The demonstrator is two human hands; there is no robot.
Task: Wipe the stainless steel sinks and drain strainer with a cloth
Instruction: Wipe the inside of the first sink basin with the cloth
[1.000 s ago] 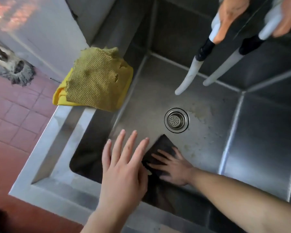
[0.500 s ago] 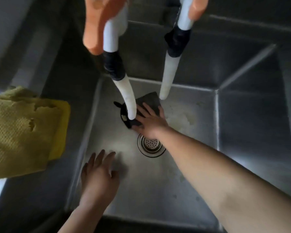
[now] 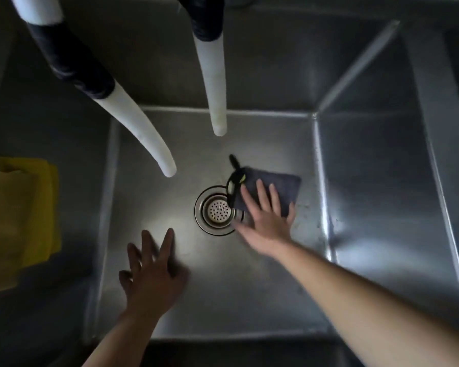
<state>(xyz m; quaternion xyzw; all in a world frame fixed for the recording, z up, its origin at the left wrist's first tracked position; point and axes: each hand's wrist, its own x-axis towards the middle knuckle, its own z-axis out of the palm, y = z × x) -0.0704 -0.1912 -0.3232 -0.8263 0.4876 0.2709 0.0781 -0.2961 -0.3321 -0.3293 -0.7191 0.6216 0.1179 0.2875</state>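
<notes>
I look down into a deep stainless steel sink. A round drain strainer sits in the middle of its floor. A dark square cloth with a black loop at one corner lies flat just right of the strainer. My right hand presses on the cloth with straight, spread fingers. My left hand hovers over the sink floor at the front left, fingers spread, holding nothing.
Two white hose spouts with black collars hang into the sink from above, one at the left and one in the middle. A yellow cloth lies on the left rim.
My right hand slid the dark cloth from the front of the sink to behind the strainer, then to the strainer's right. My left hand dropped lower into the sink.
</notes>
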